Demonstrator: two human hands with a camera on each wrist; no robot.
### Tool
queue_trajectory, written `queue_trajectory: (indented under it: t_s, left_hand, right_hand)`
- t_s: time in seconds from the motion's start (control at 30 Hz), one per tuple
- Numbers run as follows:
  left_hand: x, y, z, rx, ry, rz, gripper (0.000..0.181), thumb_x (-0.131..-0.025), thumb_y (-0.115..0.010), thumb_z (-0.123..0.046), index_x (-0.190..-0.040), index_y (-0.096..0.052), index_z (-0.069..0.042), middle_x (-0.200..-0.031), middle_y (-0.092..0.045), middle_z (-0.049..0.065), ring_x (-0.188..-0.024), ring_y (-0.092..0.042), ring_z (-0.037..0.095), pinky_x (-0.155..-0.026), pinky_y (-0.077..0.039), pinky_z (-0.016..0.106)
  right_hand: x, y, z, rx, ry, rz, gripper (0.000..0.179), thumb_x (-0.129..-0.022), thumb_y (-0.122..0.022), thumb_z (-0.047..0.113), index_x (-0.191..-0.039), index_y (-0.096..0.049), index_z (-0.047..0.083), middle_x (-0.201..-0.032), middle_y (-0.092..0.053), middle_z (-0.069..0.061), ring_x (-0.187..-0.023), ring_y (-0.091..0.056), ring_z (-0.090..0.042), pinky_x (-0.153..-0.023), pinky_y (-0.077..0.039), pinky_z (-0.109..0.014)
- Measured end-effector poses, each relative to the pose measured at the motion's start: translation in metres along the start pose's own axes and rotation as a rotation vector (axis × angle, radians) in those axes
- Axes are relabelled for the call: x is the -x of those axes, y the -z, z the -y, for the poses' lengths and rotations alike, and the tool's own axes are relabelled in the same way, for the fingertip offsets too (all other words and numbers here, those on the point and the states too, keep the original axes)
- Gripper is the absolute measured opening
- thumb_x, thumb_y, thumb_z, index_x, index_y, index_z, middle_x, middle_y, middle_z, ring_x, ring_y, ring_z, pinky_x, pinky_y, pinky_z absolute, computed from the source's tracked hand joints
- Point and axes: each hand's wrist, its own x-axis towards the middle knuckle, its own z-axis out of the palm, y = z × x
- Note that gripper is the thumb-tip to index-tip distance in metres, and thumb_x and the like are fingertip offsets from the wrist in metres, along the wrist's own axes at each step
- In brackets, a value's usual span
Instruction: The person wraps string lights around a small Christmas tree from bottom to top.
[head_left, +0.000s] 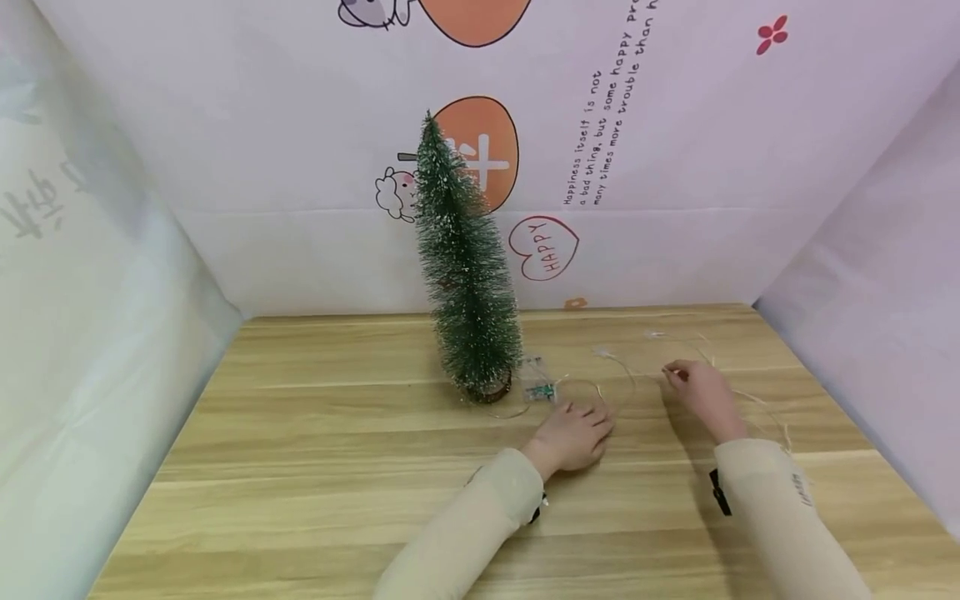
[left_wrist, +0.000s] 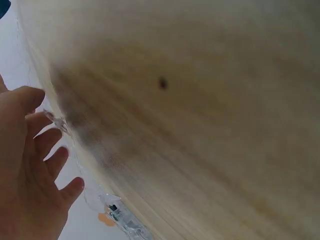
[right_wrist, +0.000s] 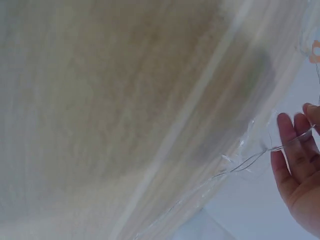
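My right hand [head_left: 701, 396] pinches a thin clear wire of string lights [head_left: 763, 404] between thumb and forefinger, a little above the table. In the right wrist view the wire [right_wrist: 234, 171] runs across its fingers [right_wrist: 299, 160]. My left hand [head_left: 573, 437] rests low over the wood, fingers loosely spread beside the wire. The left wrist view shows those fingers [left_wrist: 56, 159] next to a clear piece of the string [left_wrist: 57, 121]. Just beyond the left hand lies a transparent battery box [head_left: 540, 391] with green inside. Several small clear bulbs lie along the wire.
A slim green artificial tree [head_left: 468, 267] with white-flecked tips stands behind the left hand, its round base [head_left: 491, 390] near the battery box. Printed white cloth [head_left: 660, 250] walls the back and sides of the wooden table [head_left: 322, 467].
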Motion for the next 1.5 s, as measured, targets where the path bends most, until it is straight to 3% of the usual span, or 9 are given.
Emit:
queue_trajectory:
  t_s: [0.13,0.3,0.53,0.77,0.9,1.17,1.5]
  left_hand:
    - [0.003,0.001,0.001,0.034,-0.009,0.022,0.043,-0.103,-0.032,-0.043,-0.145,-0.039,-0.034,-0.152,-0.036,-0.018,-0.141,-0.033,0.004,-0.117,-0.03,0.029]
    - [0.001,0.0,0.006,0.041,-0.024,-0.039,0.045,-0.102,-0.035,-0.043,-0.145,-0.039,-0.032,-0.151,-0.038,-0.014,-0.141,-0.035,0.007,-0.118,-0.03,0.031]
    - [0.002,0.007,0.017,0.014,0.01,-0.249,0.039,-0.102,-0.037,-0.039,-0.138,-0.049,-0.028,-0.148,-0.044,-0.007,-0.14,-0.037,0.013,-0.118,-0.032,0.035]
    - [0.009,0.033,0.037,0.009,0.102,-0.519,0.044,-0.1,-0.045,-0.034,-0.142,-0.045,-0.021,-0.14,-0.054,-0.005,-0.13,-0.05,0.013,-0.113,-0.038,0.03]
    - [0.016,0.052,0.046,0.039,0.126,-0.634,0.041,-0.098,-0.051,-0.034,-0.135,-0.051,-0.018,-0.132,-0.06,-0.003,-0.125,-0.054,0.012,-0.112,-0.039,0.028]
    - [0.03,0.088,0.059,0.186,0.157,-0.676,0.036,-0.097,-0.052,-0.038,-0.128,-0.059,-0.02,-0.125,-0.064,-0.005,-0.121,-0.057,0.012,-0.112,-0.04,0.029]
    - [0.046,0.115,0.072,0.223,0.082,-0.744,0.026,-0.091,-0.062,-0.037,-0.109,-0.069,-0.022,-0.102,-0.073,-0.01,-0.1,-0.066,0.01,-0.1,-0.048,0.028]
  right_hand:
    - [-0.002,0.004,0.001,-0.03,0.029,-0.059,0.029,-0.096,-0.054,0.011,-0.114,-0.063,-0.01,-0.098,-0.067,-0.032,-0.057,-0.05,-0.017,-0.049,-0.039,-0.026]
    - [-0.001,0.007,0.007,-0.029,0.098,-0.172,0.025,-0.094,-0.059,0.009,-0.111,-0.066,-0.007,-0.079,-0.06,-0.021,-0.058,-0.044,-0.017,-0.05,-0.036,-0.025]
    - [0.001,0.011,0.021,-0.046,0.186,-0.28,0.019,-0.09,-0.064,0.008,-0.105,-0.071,-0.003,-0.084,-0.065,-0.019,-0.068,-0.057,-0.025,-0.054,-0.042,-0.026]
    - [0.0,0.02,0.04,-0.08,0.305,-0.359,0.017,-0.086,-0.069,0.006,-0.102,-0.074,0.003,-0.079,-0.068,-0.012,-0.062,-0.043,-0.003,-0.053,-0.039,-0.022]
    - [0.002,0.029,0.057,-0.116,0.386,-0.364,0.016,-0.085,-0.069,0.003,-0.1,-0.075,0.002,-0.077,-0.068,-0.01,-0.056,-0.038,0.002,-0.048,-0.036,-0.018]
    - [0.003,0.043,0.098,-0.18,0.616,-0.454,0.023,-0.071,-0.075,-0.009,-0.091,-0.076,0.002,-0.064,-0.063,-0.003,-0.05,-0.032,0.004,-0.046,-0.029,-0.012]
    - [0.009,0.057,0.128,-0.264,0.704,-0.481,0.021,-0.07,-0.073,-0.014,-0.087,-0.074,-0.002,-0.06,-0.061,-0.004,-0.052,-0.033,0.006,-0.047,-0.03,-0.011]
